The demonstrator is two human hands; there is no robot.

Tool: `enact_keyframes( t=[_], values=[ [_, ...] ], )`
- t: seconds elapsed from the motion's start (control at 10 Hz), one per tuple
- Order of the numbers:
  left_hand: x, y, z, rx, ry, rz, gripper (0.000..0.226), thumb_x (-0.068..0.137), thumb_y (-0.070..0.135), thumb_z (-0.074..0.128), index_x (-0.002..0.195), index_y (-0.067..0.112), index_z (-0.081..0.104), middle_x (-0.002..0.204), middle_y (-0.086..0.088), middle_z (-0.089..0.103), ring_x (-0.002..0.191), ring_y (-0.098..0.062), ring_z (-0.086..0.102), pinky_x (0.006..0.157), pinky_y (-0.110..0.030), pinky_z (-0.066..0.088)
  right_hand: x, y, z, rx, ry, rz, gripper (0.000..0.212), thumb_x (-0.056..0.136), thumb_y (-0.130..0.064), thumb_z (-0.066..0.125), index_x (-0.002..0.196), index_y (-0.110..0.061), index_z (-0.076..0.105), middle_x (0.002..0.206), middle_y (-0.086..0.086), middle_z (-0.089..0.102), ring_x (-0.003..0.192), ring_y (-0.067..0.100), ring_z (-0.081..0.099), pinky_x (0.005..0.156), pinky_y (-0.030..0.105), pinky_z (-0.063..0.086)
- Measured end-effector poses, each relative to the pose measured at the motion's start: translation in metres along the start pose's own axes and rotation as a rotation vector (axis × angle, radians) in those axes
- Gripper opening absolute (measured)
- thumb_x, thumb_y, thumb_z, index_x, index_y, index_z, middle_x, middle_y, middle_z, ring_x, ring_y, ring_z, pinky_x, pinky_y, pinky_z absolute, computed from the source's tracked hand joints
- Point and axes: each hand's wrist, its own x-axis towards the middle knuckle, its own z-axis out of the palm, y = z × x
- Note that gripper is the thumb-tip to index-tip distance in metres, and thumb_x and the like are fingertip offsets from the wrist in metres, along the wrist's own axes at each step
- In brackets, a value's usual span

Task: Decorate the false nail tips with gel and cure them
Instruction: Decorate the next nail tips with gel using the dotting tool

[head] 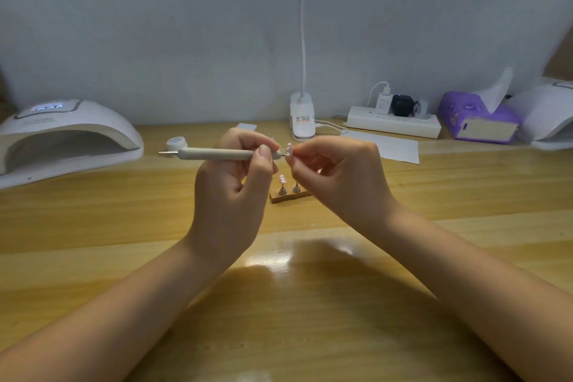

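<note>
My left hand point(238, 177) pinches a grey pen tool point(217, 153), its tip touching the nail tip point(289, 150) pinched in my right hand point(338, 177) above the table point(279, 304).

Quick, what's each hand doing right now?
Left hand: closed around the dotting pen.
Right hand: pinching a false nail tip.

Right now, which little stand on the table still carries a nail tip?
Find the wooden base on the table, below the two hands. Two small metal stands rise from it. The left stand carries a pale pink nail tip; the right stand is bare.
</note>
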Motion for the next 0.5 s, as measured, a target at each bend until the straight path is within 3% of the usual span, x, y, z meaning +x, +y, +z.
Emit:
enact_keyframes(
  t=[0.5],
  values=[
    [0.0001,0.0001,0.0003,0.007,0.011,-0.001,0.014,0.092,0.015,0.048,0.089,0.015,0.062,0.075,-0.005,0.063,0.066,-0.022,0.059,0.058,-0.041,0.05,0.0002,-0.0002,0.0001,0.003,0.01,-0.004,0.009,0.086,-0.014,0.071,0.088,-0.008,0.076,0.075,0.001,0.073,0.065,0.01,0.067,0.063,0.026,0.056]
  ],
)
